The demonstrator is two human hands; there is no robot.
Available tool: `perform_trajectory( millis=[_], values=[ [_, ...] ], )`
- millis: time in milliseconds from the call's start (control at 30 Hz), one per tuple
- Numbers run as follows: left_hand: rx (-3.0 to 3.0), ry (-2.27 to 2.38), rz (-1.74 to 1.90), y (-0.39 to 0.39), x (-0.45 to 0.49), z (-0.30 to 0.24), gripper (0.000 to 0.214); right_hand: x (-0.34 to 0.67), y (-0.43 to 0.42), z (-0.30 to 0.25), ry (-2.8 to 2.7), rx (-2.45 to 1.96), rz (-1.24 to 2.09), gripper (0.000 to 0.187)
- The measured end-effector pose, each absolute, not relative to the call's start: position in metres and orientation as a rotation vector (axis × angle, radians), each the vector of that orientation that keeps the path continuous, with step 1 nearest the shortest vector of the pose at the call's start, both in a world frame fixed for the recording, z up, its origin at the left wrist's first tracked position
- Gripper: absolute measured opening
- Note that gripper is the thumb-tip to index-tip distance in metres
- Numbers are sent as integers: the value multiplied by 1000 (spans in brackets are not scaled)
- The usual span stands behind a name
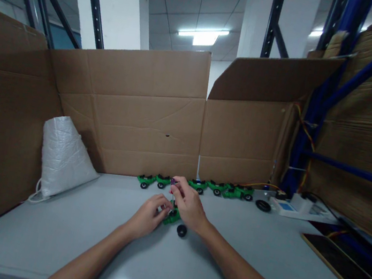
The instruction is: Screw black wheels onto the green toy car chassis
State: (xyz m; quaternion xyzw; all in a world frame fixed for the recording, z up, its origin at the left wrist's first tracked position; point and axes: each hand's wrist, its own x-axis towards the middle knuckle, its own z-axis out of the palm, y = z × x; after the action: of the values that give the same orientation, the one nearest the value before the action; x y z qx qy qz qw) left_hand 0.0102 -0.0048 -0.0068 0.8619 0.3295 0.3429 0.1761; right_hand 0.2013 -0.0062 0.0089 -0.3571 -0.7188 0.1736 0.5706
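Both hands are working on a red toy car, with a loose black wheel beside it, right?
No: the head view shows the toy car is green, not red. Left hand and right hand are on it; the black wheel lies beside it.

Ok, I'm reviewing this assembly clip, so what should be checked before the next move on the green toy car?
1. Small green plastic toy car steadied on grey table: ok, left hand pinches it.
2. Thin purple-tipped tool gripped: ok, in right hand.
3. Tool tip seated on car: cannot tell, fingers hide it.
4. Loose black round wheel within reach: ok, beside the car.
5. Row of green toy cars apart from hands: ok, along cardboard wall.
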Motion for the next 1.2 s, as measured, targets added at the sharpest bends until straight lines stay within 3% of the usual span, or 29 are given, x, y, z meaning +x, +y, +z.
perform_trajectory(
  millis=[233, 367, 1200],
  values=[
    [2390, 923, 951, -9, 11, -4, 16, 192, -2, 11, -1431, -579, 1002, 36],
    [2367, 937, 954, -6, 11, -7, 19, 190, -4, 15, -1370, -541, 1181, 47],
    [2359, 996, 952, -6, 12, -7, 15, 190, -8, 15, -1247, -510, 1391, 53]
  ],
)
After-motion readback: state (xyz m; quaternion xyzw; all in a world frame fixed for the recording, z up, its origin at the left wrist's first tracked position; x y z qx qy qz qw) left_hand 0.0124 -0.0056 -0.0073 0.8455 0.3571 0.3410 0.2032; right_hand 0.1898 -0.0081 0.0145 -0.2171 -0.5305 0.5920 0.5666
